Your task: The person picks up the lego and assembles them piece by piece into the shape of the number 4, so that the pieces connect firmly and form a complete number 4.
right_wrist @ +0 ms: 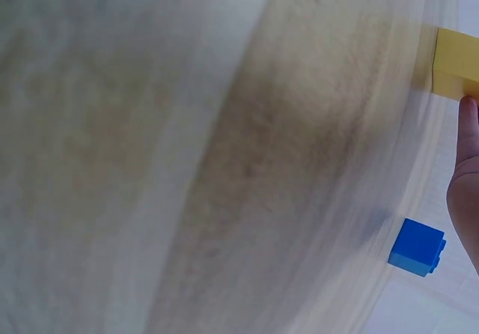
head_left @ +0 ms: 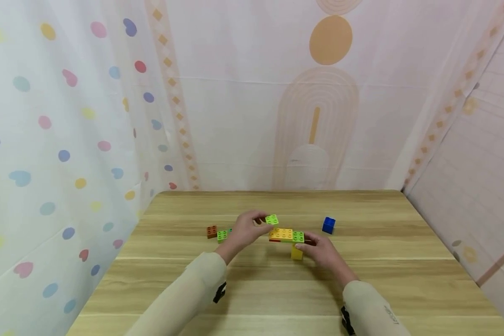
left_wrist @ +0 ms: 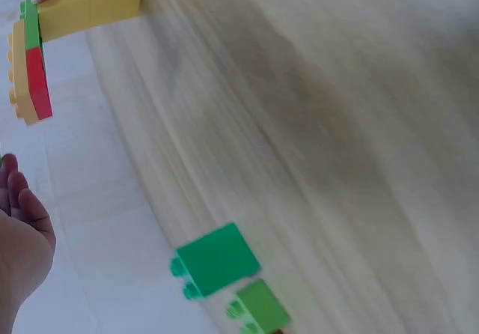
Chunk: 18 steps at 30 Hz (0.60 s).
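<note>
In the head view, the left hand [head_left: 248, 229] has its fingers pinching a lime brick [head_left: 271, 219], studs up, just above the left end of the joined bricks [head_left: 285, 234]. These are in the far half of the worktop [head_left: 277, 298], a little right of its middle; their flat upper bar has its long axis running left to right, roughly along the far edge, studs up, the free end pointing toward the left edge. A yellow block [head_left: 297, 252] hangs upright beneath the bar's right end, where the right hand [head_left: 320, 252] pinches with its fingers. The blue brick [head_left: 329, 225] lies nearer the far right corner, while the brown brick [head_left: 212, 232] and green brick [head_left: 222, 236] sit toward the left edge. In the left wrist view, the block's long axis stands square to the bar, a red brick [left_wrist: 39, 83] shows under the free end, and a teal brick [left_wrist: 218, 260] is beside the green brick; the left hand's fingers are curled, their grip mostly out of frame. In the right wrist view, one finger touches the yellow block; whether the others close on it cannot be told there.
</note>
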Motion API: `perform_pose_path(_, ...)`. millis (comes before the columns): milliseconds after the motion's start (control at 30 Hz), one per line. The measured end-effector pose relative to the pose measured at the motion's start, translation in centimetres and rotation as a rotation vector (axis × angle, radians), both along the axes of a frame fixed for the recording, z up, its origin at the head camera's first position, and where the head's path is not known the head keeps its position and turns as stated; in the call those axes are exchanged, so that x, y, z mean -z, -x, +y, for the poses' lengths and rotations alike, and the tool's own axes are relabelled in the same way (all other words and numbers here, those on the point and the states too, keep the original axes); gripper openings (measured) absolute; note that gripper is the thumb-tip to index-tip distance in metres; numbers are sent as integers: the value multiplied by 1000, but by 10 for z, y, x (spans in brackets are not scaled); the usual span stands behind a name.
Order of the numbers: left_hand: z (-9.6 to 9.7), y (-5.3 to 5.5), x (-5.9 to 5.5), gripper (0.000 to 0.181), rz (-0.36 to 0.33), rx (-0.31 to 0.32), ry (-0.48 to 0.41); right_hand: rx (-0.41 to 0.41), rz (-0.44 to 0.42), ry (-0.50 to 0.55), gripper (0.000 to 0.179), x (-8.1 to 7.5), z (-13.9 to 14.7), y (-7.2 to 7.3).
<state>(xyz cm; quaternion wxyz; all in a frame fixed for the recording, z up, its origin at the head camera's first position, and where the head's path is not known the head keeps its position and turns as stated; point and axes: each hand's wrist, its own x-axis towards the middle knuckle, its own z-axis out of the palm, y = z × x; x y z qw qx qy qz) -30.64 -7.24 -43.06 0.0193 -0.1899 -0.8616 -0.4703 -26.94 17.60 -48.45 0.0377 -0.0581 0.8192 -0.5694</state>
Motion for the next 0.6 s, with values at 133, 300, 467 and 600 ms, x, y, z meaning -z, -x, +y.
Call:
perform_pose_path(133, 16, 3, -3, 32, 7, 83, 54, -21, 12, 8, 38, -1, 1, 0)
perform_pose_path(300, 35, 7, 0, 31, 39, 153, 113, -26, 19, 18, 39, 1, 1, 1)
perform_pose_path(467, 47, 9, 5, 26, 53, 192, 128, -36, 27, 30, 40, 3, 1, 2)
perform_pose_path(600, 54, 10, 7, 24, 53, 212, 137, -39, 25, 33, 42, 2, 2, 1)
